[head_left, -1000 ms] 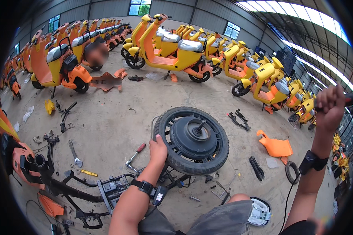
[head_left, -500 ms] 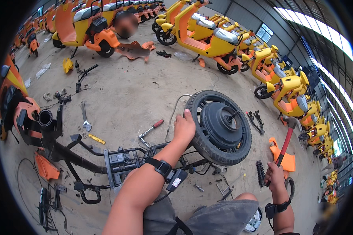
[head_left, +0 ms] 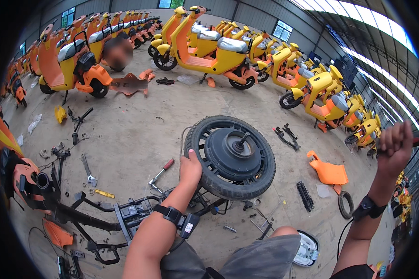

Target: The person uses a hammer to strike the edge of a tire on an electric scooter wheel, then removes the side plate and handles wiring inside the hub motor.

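A black scooter wheel [head_left: 233, 160] with a hub motor lies tilted over the bare black scooter frame [head_left: 91, 221], its axle pointing upward. My left hand [head_left: 190, 169] grips the tyre's left edge, the thumb showing and the other fingers mostly hidden. Raised high at the far right, my right hand [head_left: 395, 146] is closed around a hammer [head_left: 416, 141]. Only a bit of the hammer's red handle shows; its head is lost in the dark rim of the view.
A ratchet wrench [head_left: 162, 172], an adjustable wrench [head_left: 89, 172] and a yellow tool [head_left: 105, 193] lie on the floor. To the right are a black spring shock absorber [head_left: 305, 195], an orange panel [head_left: 328, 169] and a loose tyre [head_left: 345, 204]. Parked yellow scooters [head_left: 209, 56] line the back.
My right hand has swung the hammer up and to the right, from low beside the wheel. My left hand stays on the tyre. The whole view has shifted and turned somewhat.
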A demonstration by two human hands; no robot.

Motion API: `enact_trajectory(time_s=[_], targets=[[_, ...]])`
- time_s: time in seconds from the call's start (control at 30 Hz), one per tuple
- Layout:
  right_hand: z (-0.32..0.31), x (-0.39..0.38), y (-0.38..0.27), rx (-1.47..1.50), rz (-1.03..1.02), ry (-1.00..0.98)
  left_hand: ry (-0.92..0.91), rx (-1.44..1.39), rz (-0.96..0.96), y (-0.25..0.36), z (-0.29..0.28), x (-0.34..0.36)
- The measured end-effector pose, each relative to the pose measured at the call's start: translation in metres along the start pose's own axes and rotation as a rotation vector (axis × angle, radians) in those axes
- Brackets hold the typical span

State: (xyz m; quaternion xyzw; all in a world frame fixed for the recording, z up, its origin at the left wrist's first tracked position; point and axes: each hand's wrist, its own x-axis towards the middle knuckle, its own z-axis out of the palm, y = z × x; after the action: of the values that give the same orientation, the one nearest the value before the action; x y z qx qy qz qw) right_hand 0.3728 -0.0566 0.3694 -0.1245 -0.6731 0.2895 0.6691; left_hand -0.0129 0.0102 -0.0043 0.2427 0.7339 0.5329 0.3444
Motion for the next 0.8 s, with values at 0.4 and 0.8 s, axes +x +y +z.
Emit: enact_trajectory(time_s=[0.4,0.8], targets=[[0.074,-0.177,0.149,-0.688,1.443,-0.12,-0.041,-0.013,0.071,0.002,0.01,-0.019],[0.023,-0.18,0.122,-0.589,1.091,-0.098,-0.113,-0.051,-0.018,0.011,0.01,-0.013]])
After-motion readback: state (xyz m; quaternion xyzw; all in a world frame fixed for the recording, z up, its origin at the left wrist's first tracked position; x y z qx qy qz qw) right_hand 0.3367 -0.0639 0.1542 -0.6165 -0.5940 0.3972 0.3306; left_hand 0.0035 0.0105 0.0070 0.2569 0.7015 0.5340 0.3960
